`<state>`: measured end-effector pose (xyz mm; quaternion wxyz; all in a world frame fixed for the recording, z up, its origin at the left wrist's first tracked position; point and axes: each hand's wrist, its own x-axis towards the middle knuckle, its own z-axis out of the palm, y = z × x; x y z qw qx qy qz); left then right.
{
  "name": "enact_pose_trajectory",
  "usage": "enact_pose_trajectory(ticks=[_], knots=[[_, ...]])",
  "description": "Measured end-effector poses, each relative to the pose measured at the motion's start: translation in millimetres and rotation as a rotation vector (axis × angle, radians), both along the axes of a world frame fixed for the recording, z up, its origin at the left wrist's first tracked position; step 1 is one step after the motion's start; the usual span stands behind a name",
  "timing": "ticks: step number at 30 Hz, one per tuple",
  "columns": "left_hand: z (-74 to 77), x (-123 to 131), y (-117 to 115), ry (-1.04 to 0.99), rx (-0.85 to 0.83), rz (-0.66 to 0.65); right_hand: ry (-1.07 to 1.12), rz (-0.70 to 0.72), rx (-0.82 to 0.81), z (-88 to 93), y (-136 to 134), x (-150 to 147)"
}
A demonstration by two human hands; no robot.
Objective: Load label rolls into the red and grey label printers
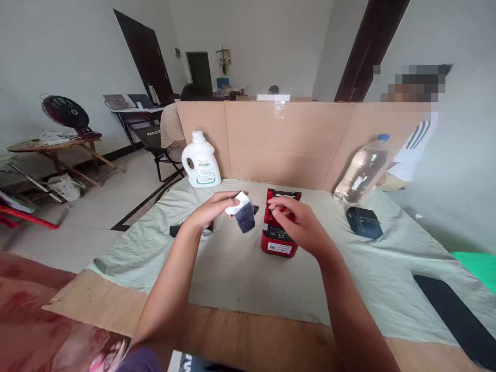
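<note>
My left hand [214,207] is closed on a small piece [245,216], white at the top with a dark blue, fabric-like lower part. It is held above the cloth, left of a red and black device [279,247] with a white label on its front. In front of the device's upper part is my right hand [296,219], its fingers bent and slightly apart, with nothing visible in them. Whether the fingertips touch the device cannot be made out. Below my left wrist, a dark object [175,230] lies partly hidden on the cloth.
A white jug [201,163] stands at the back left, before a cardboard screen [279,144]. On the right are a large clear bottle [362,173], a dark box [364,223] and a black flat object [457,315]. A person [416,139] is behind the screen's right end.
</note>
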<state>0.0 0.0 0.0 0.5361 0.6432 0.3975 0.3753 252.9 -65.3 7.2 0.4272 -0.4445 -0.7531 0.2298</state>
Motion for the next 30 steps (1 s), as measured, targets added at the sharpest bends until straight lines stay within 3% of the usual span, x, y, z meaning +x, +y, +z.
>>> enact_pose_trajectory(ticks=[4,8,14,20,23,27,30], knots=[[4.3,27.2,-21.8,0.039,-0.026,-0.095,-0.019,-0.014,0.067,-4.2,-15.3,15.5],[-7.1,60.6,-33.8,-0.012,-0.154,-0.112,-0.131,-0.008,0.091,-11.1,-27.8,26.8],[-21.3,92.6,-45.1,0.003,-0.126,-0.108,-0.110,-0.071,-0.002,-20.3,-33.0,26.1],[-26.3,99.6,-49.5,0.079,-0.045,-0.054,-0.041,-0.145,-0.104,-24.4,-28.9,5.6],[-28.6,96.6,-45.8,0.094,-0.052,-0.082,0.098,-0.135,-0.239,-25.0,-23.9,3.7],[-23.0,86.1,-41.1,0.098,-0.109,-0.188,0.416,-0.030,-0.461,-26.2,-14.7,14.1],[-16.0,79.3,-41.0,0.120,-0.122,-0.180,0.534,0.066,-0.544,-29.0,-8.9,20.9]])
